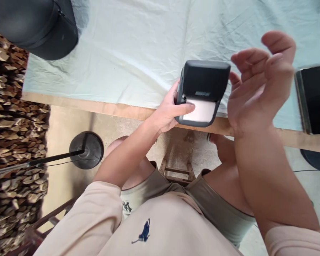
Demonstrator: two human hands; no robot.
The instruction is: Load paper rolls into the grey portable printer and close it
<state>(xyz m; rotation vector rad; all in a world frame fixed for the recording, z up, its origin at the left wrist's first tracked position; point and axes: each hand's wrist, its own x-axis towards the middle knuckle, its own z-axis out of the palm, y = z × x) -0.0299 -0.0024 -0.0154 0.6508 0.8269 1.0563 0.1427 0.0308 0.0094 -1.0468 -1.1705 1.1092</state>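
Observation:
My left hand [173, 108] grips a small dark label printer [205, 80] over the front edge of the cloth-covered table. The printer's lid appears raised. White paper [204, 112] shows in its lower part, and my left thumb lies across that paper. To the right of the printer, my right hand [258, 81] is lifted with the palm turned up toward me. Its fingers are loosely bent and apart, with nothing in them.
A pale cloth [128, 46] covers the table, with a bare wooden edge [114, 108]. A black zipped case [40, 28] stands at upper left, a dark-screened tablet [316, 99] at right. Below are a stand's round base [86, 149] and stacked firewood [16, 142].

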